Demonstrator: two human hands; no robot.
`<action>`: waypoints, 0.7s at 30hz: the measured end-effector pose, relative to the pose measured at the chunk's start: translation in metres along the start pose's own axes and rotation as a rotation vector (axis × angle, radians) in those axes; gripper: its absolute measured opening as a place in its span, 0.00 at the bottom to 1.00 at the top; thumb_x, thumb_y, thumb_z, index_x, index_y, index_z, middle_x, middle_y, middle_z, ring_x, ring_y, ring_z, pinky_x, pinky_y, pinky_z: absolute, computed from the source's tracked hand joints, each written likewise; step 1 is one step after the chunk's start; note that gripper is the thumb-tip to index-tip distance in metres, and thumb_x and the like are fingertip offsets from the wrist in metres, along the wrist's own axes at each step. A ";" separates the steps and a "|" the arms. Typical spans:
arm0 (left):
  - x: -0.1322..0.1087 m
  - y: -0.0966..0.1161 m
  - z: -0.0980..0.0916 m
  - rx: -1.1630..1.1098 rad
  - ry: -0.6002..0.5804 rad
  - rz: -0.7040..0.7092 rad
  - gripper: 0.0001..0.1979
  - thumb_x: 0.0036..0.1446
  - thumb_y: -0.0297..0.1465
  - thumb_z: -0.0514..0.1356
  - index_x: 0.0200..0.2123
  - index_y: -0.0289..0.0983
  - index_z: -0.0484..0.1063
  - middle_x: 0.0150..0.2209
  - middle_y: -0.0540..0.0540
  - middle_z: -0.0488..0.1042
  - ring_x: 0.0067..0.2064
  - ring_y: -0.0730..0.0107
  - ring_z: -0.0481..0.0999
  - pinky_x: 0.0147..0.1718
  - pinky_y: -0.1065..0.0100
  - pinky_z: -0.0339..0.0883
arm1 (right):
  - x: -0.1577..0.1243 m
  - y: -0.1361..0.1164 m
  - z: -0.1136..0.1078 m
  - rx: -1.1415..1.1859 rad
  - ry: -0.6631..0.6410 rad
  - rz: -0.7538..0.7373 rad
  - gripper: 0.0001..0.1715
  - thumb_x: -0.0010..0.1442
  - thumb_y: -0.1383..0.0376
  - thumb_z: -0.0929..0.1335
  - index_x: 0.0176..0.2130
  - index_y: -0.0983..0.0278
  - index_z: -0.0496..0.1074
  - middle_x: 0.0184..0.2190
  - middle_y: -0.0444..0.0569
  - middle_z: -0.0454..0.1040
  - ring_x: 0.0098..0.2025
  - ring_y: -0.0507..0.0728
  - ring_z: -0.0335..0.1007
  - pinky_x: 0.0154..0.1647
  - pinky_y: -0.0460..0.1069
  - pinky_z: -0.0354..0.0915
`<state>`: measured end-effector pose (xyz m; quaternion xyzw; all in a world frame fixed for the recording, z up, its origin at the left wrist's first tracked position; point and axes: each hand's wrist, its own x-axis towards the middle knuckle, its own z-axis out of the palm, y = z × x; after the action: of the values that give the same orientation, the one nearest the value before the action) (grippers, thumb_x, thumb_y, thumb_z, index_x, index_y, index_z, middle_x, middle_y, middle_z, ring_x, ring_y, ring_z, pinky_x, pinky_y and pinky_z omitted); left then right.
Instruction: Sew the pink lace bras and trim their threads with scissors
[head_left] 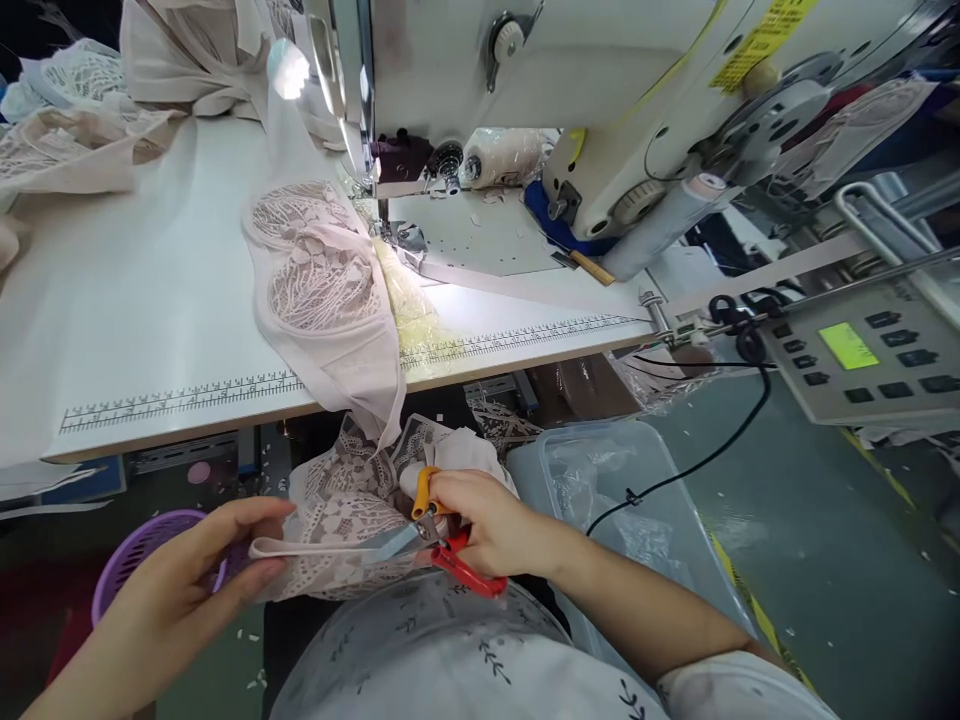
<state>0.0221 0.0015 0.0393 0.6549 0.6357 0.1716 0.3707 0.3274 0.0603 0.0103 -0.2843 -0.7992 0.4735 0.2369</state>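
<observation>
My right hand (480, 520) is closed around a pair of scissors (442, 545) with one orange and one red handle, its blades laid against a beige strap (315, 548). My left hand (210, 575) pinches the strap's left end and pulls it taut over my lap. The strap belongs to a lace garment piece (352, 500) lying in my lap. A beige lace bra (319, 285) lies on the sewing table (135, 300) above, its lower edge hanging over the front edge towards my lap.
A white industrial sewing machine (600, 90) stands at the back right, with a control panel (855, 355) and black cable at the right. More lace pieces (82, 130) are piled at the back left. A purple basket (142, 545) is at the lower left and a clear plastic bin (622, 490) to my right.
</observation>
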 end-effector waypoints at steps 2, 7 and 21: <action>0.000 0.005 0.000 -0.007 -0.046 0.013 0.18 0.50 0.42 0.62 0.45 0.46 0.71 0.40 0.50 0.77 0.37 0.68 0.76 0.33 0.78 0.69 | 0.001 0.000 0.001 0.070 -0.013 -0.052 0.18 0.48 0.66 0.69 0.25 0.61 0.53 0.24 0.41 0.59 0.26 0.51 0.55 0.28 0.45 0.58; 0.004 0.027 0.000 -0.177 -0.157 0.016 0.10 0.56 0.38 0.56 0.27 0.41 0.71 0.27 0.52 0.70 0.27 0.73 0.70 0.27 0.77 0.65 | 0.003 0.002 0.004 0.178 -0.006 -0.106 0.09 0.48 0.67 0.67 0.24 0.62 0.59 0.23 0.41 0.59 0.25 0.51 0.56 0.28 0.44 0.58; 0.007 0.038 0.017 -0.690 -0.130 -0.263 0.06 0.48 0.31 0.60 0.29 0.37 0.64 0.21 0.57 0.64 0.21 0.78 0.65 0.21 0.75 0.62 | -0.001 -0.003 0.005 0.083 -0.018 -0.021 0.12 0.46 0.71 0.63 0.22 0.62 0.52 0.21 0.40 0.55 0.24 0.50 0.50 0.23 0.44 0.49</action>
<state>0.0621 0.0066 0.0531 0.4138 0.5943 0.2846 0.6282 0.3239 0.0555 0.0105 -0.2616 -0.7839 0.5065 0.2462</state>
